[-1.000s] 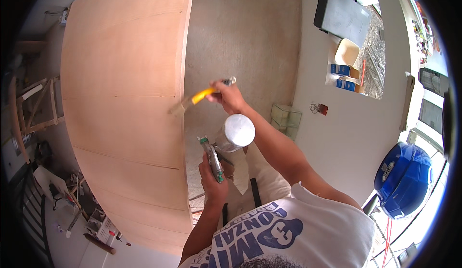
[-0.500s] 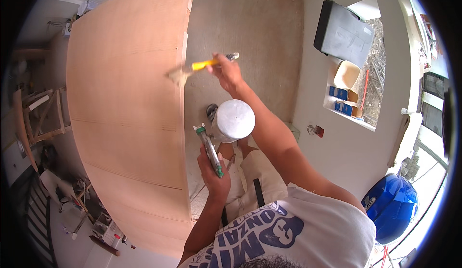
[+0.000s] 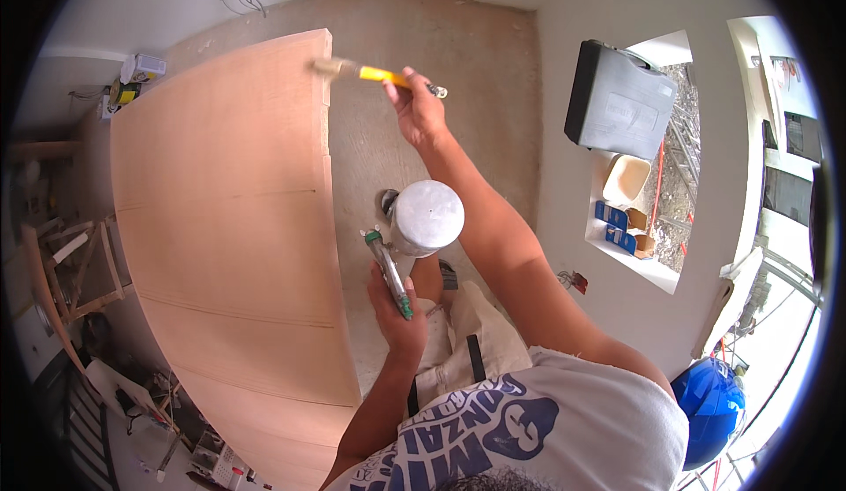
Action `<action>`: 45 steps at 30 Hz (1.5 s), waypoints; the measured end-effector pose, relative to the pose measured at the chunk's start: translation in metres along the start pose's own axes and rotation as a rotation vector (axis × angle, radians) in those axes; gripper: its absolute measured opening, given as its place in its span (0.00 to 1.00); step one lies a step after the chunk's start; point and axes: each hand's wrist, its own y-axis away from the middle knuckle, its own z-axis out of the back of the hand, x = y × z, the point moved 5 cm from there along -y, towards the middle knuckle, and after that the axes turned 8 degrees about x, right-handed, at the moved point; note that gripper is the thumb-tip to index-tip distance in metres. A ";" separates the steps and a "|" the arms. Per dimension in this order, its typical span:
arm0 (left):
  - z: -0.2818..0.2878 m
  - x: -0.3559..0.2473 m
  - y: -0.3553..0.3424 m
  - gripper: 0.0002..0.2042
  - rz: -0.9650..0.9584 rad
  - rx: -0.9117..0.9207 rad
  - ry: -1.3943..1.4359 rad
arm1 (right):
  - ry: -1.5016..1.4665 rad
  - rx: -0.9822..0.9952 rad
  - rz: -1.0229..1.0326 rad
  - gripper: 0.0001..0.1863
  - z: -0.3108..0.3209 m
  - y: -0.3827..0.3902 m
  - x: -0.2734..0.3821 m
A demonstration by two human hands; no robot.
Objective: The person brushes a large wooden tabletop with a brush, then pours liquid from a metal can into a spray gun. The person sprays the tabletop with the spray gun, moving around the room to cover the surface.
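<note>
My right hand point(image 3: 418, 114) grips a paintbrush point(image 3: 379, 75) by its yellow and dark handle. Its bristles, smeared by motion, lie over the far right edge of a large light-wood panel point(image 3: 229, 253). Closer to my body, my left hand point(image 3: 398, 315) is wrapped round the handle of a spray gun point(image 3: 388, 271) with green end parts. A round silvery metal cup point(image 3: 427, 218) sits on the gun, its flat top facing up. The panel's right edge runs just left of the spray gun, apart from it.
On a window ledge at right are a grey tool case point(image 3: 621, 99), a cream plastic container point(image 3: 627, 179) and small blue boxes point(image 3: 621, 226). A blue helmet point(image 3: 709, 412) is at lower right. Wires point(image 3: 573, 281) hang from a wall box. A wooden frame point(image 3: 84, 271) stands left.
My right hand has moved the brush farther away along the panel's right edge. The view has shifted toward the panel's far end. My left hand still holds the spray gun.
</note>
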 end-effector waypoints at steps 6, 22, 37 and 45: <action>0.001 -0.002 -0.056 0.30 0.070 -0.008 0.047 | 0.556 0.065 -0.354 0.10 -0.027 -0.060 0.029; -0.013 -0.024 -0.096 0.31 0.107 0.074 0.031 | 0.013 -0.139 0.177 0.08 -0.053 -0.132 0.069; 0.004 -0.056 0.020 0.31 0.239 -0.060 0.148 | 0.057 0.036 0.125 0.11 -0.095 -0.161 0.065; 0.059 -0.005 0.175 0.31 0.263 -0.192 0.185 | 0.643 0.200 -0.255 0.13 -0.036 -0.108 0.071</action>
